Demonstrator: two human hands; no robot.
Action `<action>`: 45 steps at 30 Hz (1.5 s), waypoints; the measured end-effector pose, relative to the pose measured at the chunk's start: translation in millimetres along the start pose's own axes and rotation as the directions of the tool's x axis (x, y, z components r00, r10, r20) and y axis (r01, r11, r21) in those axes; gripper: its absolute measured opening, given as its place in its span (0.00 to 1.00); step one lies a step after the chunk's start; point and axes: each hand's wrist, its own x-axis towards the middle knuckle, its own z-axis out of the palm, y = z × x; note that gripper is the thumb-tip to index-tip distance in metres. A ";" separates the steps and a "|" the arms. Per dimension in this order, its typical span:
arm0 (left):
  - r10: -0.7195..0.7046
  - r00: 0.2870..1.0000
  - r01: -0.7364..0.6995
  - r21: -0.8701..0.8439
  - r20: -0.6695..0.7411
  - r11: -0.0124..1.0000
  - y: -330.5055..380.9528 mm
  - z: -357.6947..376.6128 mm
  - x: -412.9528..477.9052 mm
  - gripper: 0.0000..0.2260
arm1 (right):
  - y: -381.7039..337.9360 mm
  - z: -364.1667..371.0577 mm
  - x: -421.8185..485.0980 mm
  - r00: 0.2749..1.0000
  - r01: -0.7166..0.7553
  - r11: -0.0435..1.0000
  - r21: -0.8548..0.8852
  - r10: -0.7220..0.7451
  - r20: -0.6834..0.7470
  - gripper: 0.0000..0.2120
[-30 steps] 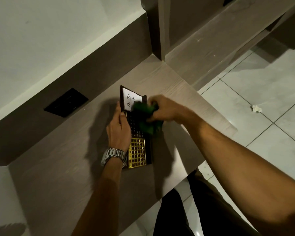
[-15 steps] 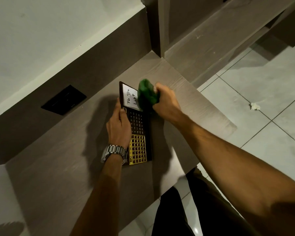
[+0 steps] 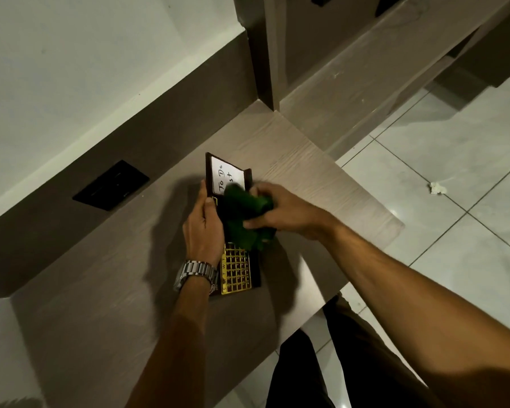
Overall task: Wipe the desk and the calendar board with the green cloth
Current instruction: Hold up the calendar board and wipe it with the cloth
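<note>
The calendar board (image 3: 236, 262) lies flat mid-frame on the tabletop (image 3: 321, 178), long axis running top to bottom. The left hand (image 3: 203, 231) clamps its left edge; the right hand (image 3: 280, 213) clutches the green cloth (image 3: 245, 216) against its middle.

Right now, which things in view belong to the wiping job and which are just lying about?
Part of the job:
- green cloth, bunched in the right hand
- calendar board, steadied by the left hand
- desk

Just lying about:
- crumpled paper scrap on the floor
- black wall plate
</note>
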 end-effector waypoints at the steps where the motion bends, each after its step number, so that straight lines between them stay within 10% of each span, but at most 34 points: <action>1: -0.016 1.000 0.016 -0.012 0.011 1.000 0.7 -0.1 0.4 0.21 | 0.4 0.5 0.8 0.994 0.045 0.998 0.041 -0.041 -0.099 0.16; 5: -0.010 1.000 0.011 -0.038 0.023 0.999 2.3 1.1 -4.6 0.25 | 11.2 10.7 -2.4 0.998 0.012 0.974 -0.227 -0.025 -0.057 0.19; 7: -0.022 1.000 0.022 -0.073 0.005 0.997 4.1 -0.9 -2.6 0.25 | 8.9 18.9 -0.9 0.995 0.017 0.999 -0.046 -0.012 0.098 0.18; 9: -0.038 0.999 0.038 -0.114 0.003 0.993 5.0 -1.6 -0.6 0.25 | 2.8 22.3 3.0 0.997 0.075 0.982 0.171 -0.071 -0.031 0.18; 12: -0.026 0.999 0.030 -0.105 0.040 0.994 2.7 0.9 -5.4 0.26 | 11.1 19.1 -2.6 0.972 0.028 0.997 -0.066 -0.043 -0.233 0.20; 16: -0.057 0.998 0.062 -0.148 0.038 0.987 9.2 5.4 -4.9 0.31 | 13.1 20.5 -9.4 0.997 0.053 0.999 0.008 -0.053 0.050 0.20; 19: -0.103 0.995 0.105 -0.195 0.016 0.975 11.5 1.6 0.1 0.32 | -0.1 20.5 4.0 0.991 0.099 0.949 0.299 -0.067 -0.116 0.22; 22: -0.081 0.996 0.083 -0.149 0.022 0.985 11.5 3.8 -4.3 0.33 | 14.6 15.4 -0.1 0.963 0.017 0.999 0.040 -0.005 -0.270 0.23; 24: -0.057 0.998 0.059 -0.124 0.019 0.991 12.6 3.5 -6.2 0.32 | 22.1 17.1 -2.4 0.990 -0.051 0.990 -0.131 0.033 -0.137 0.22; 27: -0.019 1.000 0.021 -0.098 0.021 0.995 12.6 0.0 -0.8 0.30 | 7.1 15.9 7.9 1.000 -0.009 0.996 0.089 0.009 0.004 0.21; 32: -0.017 1.000 0.018 -0.039 0.023 0.999 8.0 3.9 -2.7 0.28 | 18.3 11.8 -1.6 0.964 -0.069 0.997 0.020 0.071 -0.255 0.21; 37: 0.035 0.999 -0.034 0.070 -0.010 0.997 -5.3 -5.1 -10.9 0.25 | 11.4 12.1 -12.7 0.998 -0.052 0.995 0.082 0.054 -0.020 0.17; 41: 0.190 0.976 -0.140 0.361 -0.108 0.922 12.8 -14.9 -6.2 0.32 | -3.7 -43.4 -16.8 0.958 0.050 0.968 0.246 0.023 -0.287 0.13; 45: 0.405 0.911 -0.326 0.461 -0.080 0.825 65.9 23.4 20.9 0.34 | -10.4 -121.0 1.0 0.869 0.177 0.984 -0.010 -0.161 -0.467 0.14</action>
